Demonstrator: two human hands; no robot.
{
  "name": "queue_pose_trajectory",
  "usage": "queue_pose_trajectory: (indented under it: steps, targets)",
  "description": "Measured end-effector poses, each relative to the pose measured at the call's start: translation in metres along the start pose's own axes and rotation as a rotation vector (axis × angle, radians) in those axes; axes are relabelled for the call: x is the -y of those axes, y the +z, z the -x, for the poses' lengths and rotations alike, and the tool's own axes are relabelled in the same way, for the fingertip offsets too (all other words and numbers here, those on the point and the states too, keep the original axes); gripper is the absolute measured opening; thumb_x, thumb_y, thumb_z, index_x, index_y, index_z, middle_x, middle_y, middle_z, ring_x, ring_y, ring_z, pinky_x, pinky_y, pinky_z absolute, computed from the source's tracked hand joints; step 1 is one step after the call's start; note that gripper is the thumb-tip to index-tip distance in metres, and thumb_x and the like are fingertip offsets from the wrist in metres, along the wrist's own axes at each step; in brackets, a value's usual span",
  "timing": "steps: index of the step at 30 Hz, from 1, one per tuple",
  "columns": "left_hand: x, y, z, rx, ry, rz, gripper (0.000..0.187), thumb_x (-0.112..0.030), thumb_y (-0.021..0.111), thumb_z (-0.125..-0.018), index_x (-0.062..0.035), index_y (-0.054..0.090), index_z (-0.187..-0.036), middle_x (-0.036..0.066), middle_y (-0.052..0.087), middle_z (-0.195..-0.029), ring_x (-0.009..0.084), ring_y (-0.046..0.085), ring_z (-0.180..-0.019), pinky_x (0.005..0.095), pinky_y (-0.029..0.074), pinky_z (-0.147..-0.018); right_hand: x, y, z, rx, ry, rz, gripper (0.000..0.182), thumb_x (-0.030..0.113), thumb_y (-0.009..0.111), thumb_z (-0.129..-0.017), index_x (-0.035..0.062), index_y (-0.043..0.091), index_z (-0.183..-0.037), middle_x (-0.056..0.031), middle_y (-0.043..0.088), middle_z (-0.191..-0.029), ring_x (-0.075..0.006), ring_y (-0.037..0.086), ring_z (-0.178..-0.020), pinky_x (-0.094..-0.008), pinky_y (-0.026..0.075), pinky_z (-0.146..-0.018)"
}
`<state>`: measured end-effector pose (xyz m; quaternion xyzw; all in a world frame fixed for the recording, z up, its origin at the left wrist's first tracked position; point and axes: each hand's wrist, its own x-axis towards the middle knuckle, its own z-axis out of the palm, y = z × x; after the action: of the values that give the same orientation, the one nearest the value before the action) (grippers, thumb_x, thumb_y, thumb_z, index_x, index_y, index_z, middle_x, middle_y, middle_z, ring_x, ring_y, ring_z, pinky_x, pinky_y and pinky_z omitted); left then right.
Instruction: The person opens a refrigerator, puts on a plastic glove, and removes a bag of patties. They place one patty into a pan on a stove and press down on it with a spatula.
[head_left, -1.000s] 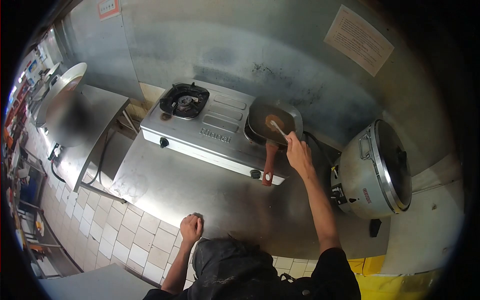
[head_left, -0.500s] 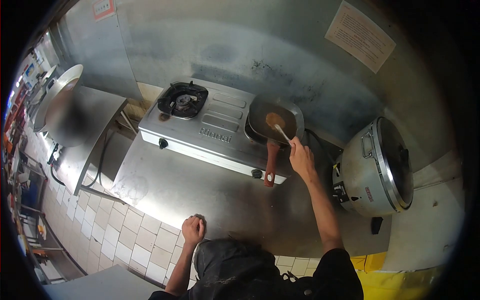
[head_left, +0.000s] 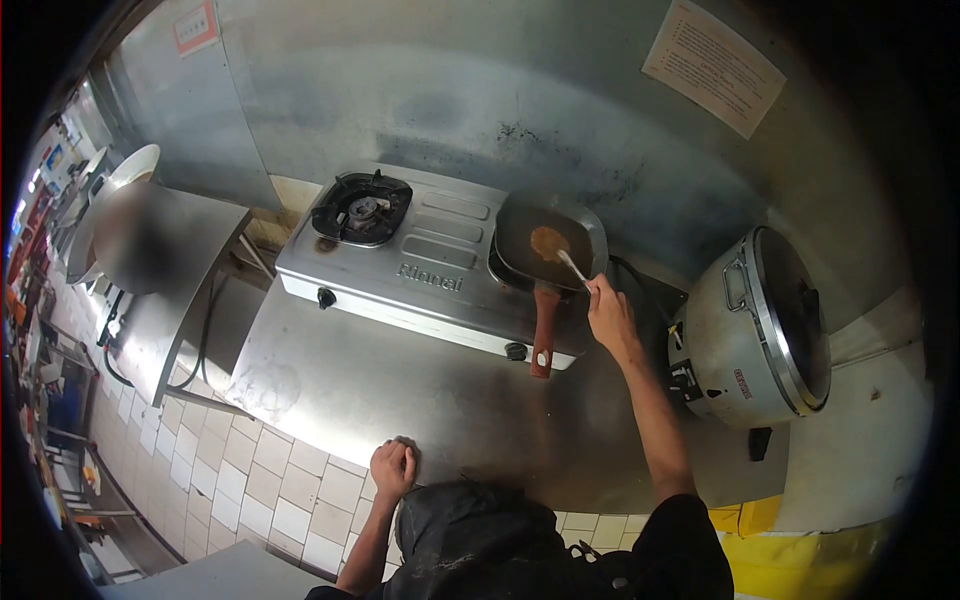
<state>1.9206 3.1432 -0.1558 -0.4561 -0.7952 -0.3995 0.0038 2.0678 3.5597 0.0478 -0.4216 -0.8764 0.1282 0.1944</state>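
My right hand (head_left: pixel 612 312) grips a slim pale utensil (head_left: pixel 574 266); I cannot make out its exact kind. The utensil's far end reaches into a dark square frying pan (head_left: pixel 520 225), at the edge of a small orange-brown patch of food (head_left: pixel 548 242). The pan sits on the right burner of a two-burner gas stove (head_left: pixel 440 240). Its reddish-brown handle (head_left: pixel 543 330) points towards me, and neither hand touches it. My left hand (head_left: pixel 393 466) is closed, with curled fingers, and rests at the near edge of the steel table (head_left: pixel 400 385).
The left burner (head_left: pixel 364 208) holds nothing. A large rice cooker (head_left: pixel 735 325) with a lid stands right of the stove. On a lower steel table (head_left: pixel 205 225) at left is a wok-like pan (head_left: pixel 115 200), partly blurred. A metal wall (head_left: pixel 420 90) rises behind the stove.
The utensil's tip has shifted slightly to the right in the pan, along with my right hand. My left hand stays closed at the table edge. The camera view has shifted slightly.
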Motion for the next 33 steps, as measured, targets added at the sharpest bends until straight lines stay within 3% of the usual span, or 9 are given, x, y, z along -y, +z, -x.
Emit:
queue_pose_trajectory:
  steps: [4,6,15,18,24,33]
  targets:
    - [0.0,-0.001,-0.002,-0.016,0.013,0.009,0.019,-0.013,0.057,-0.082,-0.006,0.049,-0.067,0.011,0.048,-0.065,0.031,0.05,-0.062,0.042,0.037,-0.056,-0.006,-0.005,-0.011,-0.08,-0.043,0.01,0.011,0.016,0.046,-0.096,0.0123,0.053,-0.105,-0.0217,0.066,-0.09,-0.0452,0.06,-0.086,-0.0544,0.046,-0.075]
    - [-0.002,-0.002,-0.003,-0.006,0.002,0.009,0.018,-0.013,0.057,-0.082,-0.0059,0.049,-0.067,0.011,0.048,-0.065,0.031,0.05,-0.062,0.042,0.037,-0.056,-0.005,-0.006,-0.015,-0.092,0.057,0.032,0.012,0.017,0.046,-0.096,0.0126,0.053,-0.106,-0.0225,0.066,-0.089,-0.0454,0.06,-0.086,-0.0543,0.047,-0.076]
    - [0.002,0.001,0.002,-0.006,0.001,-0.009,0.017,-0.014,0.057,-0.081,-0.0065,0.051,-0.067,0.011,0.049,-0.066,0.0302,0.05,-0.062,0.0411,0.038,-0.057,0.001,-0.009,-0.018,-0.033,0.013,0.127,0.013,0.017,0.046,-0.096,0.0116,0.053,-0.105,-0.0233,0.066,-0.087,-0.0468,0.061,-0.087,-0.0552,0.047,-0.075]
    - [0.004,0.002,0.002,-0.004,-0.003,-0.005,0.017,-0.014,0.057,-0.082,-0.0066,0.051,-0.068,0.01,0.05,-0.066,0.0299,0.05,-0.063,0.041,0.038,-0.057,0.009,-0.016,-0.028,-0.124,-0.02,0.028,0.013,0.017,0.045,-0.096,0.0108,0.054,-0.105,-0.0233,0.066,-0.088,-0.0468,0.061,-0.086,-0.055,0.048,-0.074]
    - [0.002,0.0,0.001,-0.019,0.012,-0.006,0.017,-0.014,0.058,-0.081,-0.0069,0.051,-0.068,0.01,0.05,-0.066,0.0294,0.051,-0.062,0.041,0.038,-0.057,0.016,0.0,-0.033,-0.001,0.036,0.093,0.014,0.016,0.045,-0.096,0.0102,0.054,-0.105,-0.022,0.067,-0.089,-0.0455,0.062,-0.087,-0.0546,0.048,-0.074]
    - [0.003,0.002,0.002,-0.016,0.013,-0.011,0.018,-0.014,0.057,-0.082,-0.0073,0.051,-0.067,0.009,0.049,-0.064,0.029,0.05,-0.061,0.0409,0.038,-0.057,0.036,-0.013,-0.054,-0.095,0.016,0.019,0.014,0.015,0.047,-0.094,0.0085,0.056,-0.103,-0.023,0.067,-0.092,-0.0444,0.062,-0.09,-0.0527,0.048,-0.076]
